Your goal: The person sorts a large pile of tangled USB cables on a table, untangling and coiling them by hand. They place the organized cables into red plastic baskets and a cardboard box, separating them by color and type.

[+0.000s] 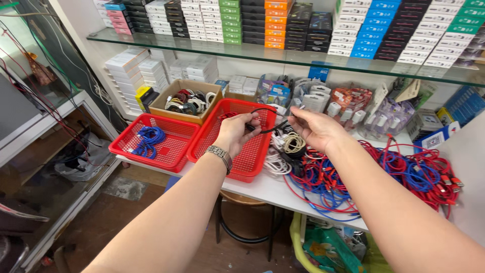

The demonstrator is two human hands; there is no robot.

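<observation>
Both hands are up over the tabletop (262,189), pinching one black cable (266,120) between them: my left hand (236,132) is closed on one end above the larger red basket (247,162), my right hand (314,127) grips the other end, and the cable arcs in a loop from one to the other. I judge this as the coiling step, the cable being gathered into a loop before it is set down. The next move calls for keeping tension even between both hands so the loop does not spring open, and for clearing the basket rim.

That larger red basket looks nearly bare; I can only make out something small and dark red at its far end. The smaller red basket (166,154) to its left holds a bunch of blue cables (146,139). Behind them a cardboard box (172,108) carries coiled cables of mixed colours. To the right, a loose heap of red and blue cables (384,172) lies tangled on the tabletop, with white coils (285,146) just beside the basket.
</observation>
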